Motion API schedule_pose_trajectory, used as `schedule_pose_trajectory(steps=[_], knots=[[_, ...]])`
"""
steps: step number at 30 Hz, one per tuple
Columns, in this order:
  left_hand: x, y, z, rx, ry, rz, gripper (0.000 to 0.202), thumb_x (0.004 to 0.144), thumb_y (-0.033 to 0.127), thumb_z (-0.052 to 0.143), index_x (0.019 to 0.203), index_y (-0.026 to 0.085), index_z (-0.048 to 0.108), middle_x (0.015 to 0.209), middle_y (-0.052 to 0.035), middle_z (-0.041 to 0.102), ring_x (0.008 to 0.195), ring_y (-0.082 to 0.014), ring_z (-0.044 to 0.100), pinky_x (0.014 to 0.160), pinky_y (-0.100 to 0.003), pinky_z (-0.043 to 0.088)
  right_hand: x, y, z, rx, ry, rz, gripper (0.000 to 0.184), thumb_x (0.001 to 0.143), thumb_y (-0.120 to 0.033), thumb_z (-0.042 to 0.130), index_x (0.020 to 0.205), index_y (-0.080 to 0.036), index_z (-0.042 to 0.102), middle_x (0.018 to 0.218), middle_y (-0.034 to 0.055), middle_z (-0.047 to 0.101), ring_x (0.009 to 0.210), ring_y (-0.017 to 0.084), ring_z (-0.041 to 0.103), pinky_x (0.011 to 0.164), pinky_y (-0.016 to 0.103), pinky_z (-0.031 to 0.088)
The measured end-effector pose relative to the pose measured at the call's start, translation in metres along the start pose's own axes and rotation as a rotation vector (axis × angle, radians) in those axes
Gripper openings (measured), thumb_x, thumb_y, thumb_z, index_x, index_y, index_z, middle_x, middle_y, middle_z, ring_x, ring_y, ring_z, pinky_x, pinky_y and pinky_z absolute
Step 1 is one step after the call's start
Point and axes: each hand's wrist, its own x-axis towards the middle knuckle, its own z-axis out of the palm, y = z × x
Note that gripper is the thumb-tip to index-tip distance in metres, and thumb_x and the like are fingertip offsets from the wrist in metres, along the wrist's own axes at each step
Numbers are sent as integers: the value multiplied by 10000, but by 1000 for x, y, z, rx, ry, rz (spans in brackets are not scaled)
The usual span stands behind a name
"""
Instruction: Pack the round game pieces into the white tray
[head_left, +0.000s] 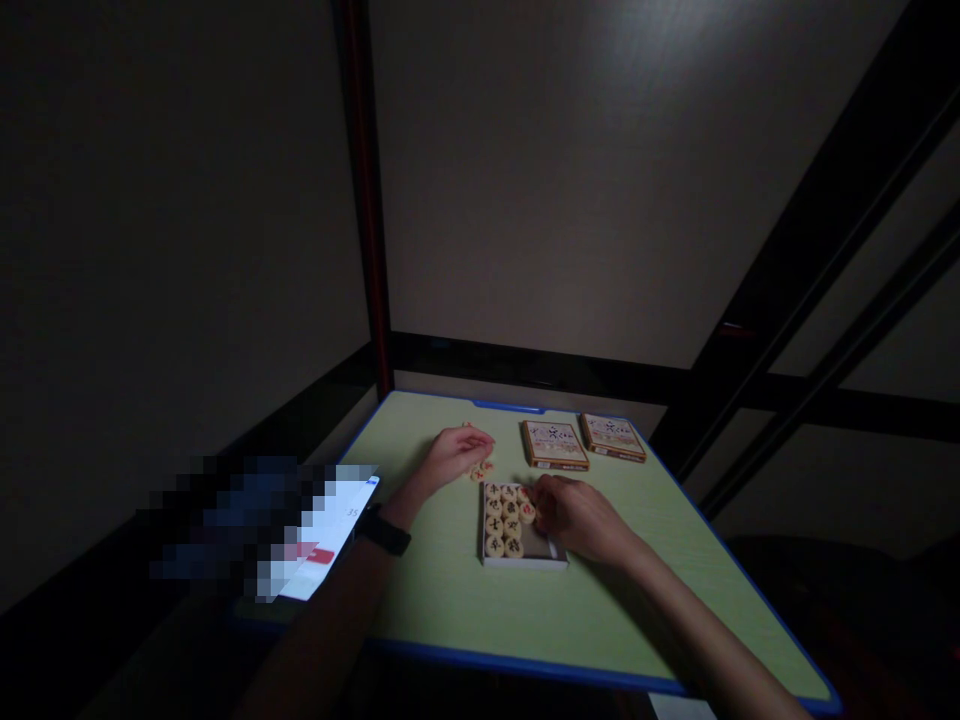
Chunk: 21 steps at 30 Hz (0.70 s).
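Observation:
A shallow white box [558, 560] lies on the green table [450, 600], holding several round wooden chess pieces [502, 520] in rows. My right hand [577, 518] rests over the box's right side, fingers pinched on a piece with a red mark [527, 512]. My left hand [454, 453] lies just beyond the box with fingers curled over a few loose pieces [480, 470] on the table. A dark watch [384, 530] sits on my left wrist.
Two flat patterned boxes [555, 444] [613, 436] lie at the table's far edge. A lit phone screen [330, 540] lies at the left edge, partly blurred. Dark frame bars [367, 200] rise behind the table, which has a blue rim [525, 664].

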Motion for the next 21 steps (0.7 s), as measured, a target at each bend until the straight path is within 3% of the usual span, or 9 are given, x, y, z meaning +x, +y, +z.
schedule_pose_trajectory(steps=[2,4,6,9,13,17,21], knots=[[1,4,-12,162,214,17,124,742,226,717,844,157,724,885,-76,739,830,-201,675,803,-305,521,-1,4,0,40,4,-22,190,725,-108,647,899,-182,625,812,25,677,700,154,575,594,237,318],[0,6,-25,491,429,-2,142,784,179,638,896,175,725,932,-71,737,900,-215,674,869,-313,505,2,8,-1,82,18,-68,173,752,-134,650,919,-177,633,813,29,680,715,158,583,605,235,340],[-4,7,-34,836,482,-57,217,821,156,571,975,184,721,998,-77,724,974,-224,662,915,-315,486,10,10,-5,96,49,-123,164,788,-164,637,951,-166,649,808,38,682,715,160,584,615,236,361],[-10,4,-39,1108,299,-123,231,873,209,551,1035,181,714,1052,-96,702,1019,-223,647,925,-301,474,37,8,-10,46,80,-213,251,782,-120,606,1019,-148,682,854,63,696,732,165,596,644,239,396],[-15,-2,-34,1136,63,-89,210,866,291,628,1022,178,714,1037,-89,689,998,-203,634,930,-280,457,92,2,-5,-60,45,-312,397,728,1,543,1040,-156,731,962,90,729,870,186,639,774,246,432],[-17,-1,-31,1152,22,-89,178,839,231,659,999,164,697,1021,-93,669,996,-207,620,934,-297,447,134,-1,7,-114,-53,-319,389,764,-67,599,1110,-177,738,1084,99,732,924,199,666,807,255,457],[-17,1,-30,1165,31,-132,129,850,219,652,963,161,677,1004,-101,658,992,-217,612,906,-309,447,162,-1,5,-128,-149,-293,387,732,-98,674,1094,-211,751,982,34,764,884,184,684,770,229,470]])
